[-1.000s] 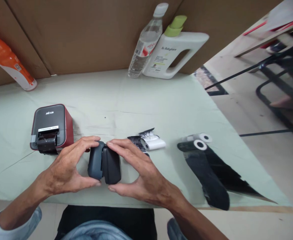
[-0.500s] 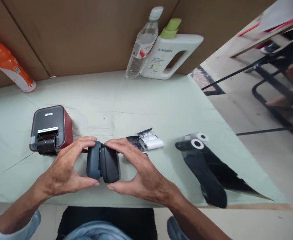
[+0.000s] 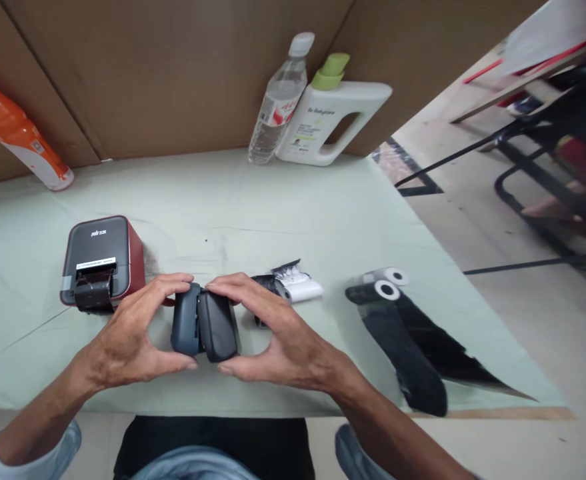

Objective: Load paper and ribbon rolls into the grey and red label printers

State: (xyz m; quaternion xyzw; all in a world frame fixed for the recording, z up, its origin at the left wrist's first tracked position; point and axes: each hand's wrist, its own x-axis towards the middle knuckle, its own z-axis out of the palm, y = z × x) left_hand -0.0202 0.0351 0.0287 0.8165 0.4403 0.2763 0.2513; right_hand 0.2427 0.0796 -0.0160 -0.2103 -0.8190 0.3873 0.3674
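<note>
A small dark blue-grey device (image 3: 203, 325) with a hinged lid is held just above the pale green table (image 3: 253, 213) near its front edge. My left hand (image 3: 130, 337) grips its left half between thumb and fingers. My right hand (image 3: 277, 333) grips the right half, the darker lid part, the same way. The two halves are nearly pressed together. Just right of my right hand lies a small white paper roll (image 3: 300, 288) with torn black wrapping. To the left stands a red and black label printer (image 3: 101, 261) with a black strip at its slot.
Two rolls trailing long black strips (image 3: 413, 340) lie at the right, reaching the table's front edge. At the back stand a clear water bottle (image 3: 277, 100), a white jug with a green cap (image 3: 330, 117) and an orange bottle (image 3: 17, 133) against cardboard walls. Chair legs stand on the floor at right.
The hands and device have barely moved; the two halves look slightly more closed together. The view has shifted a little to the right and down.
</note>
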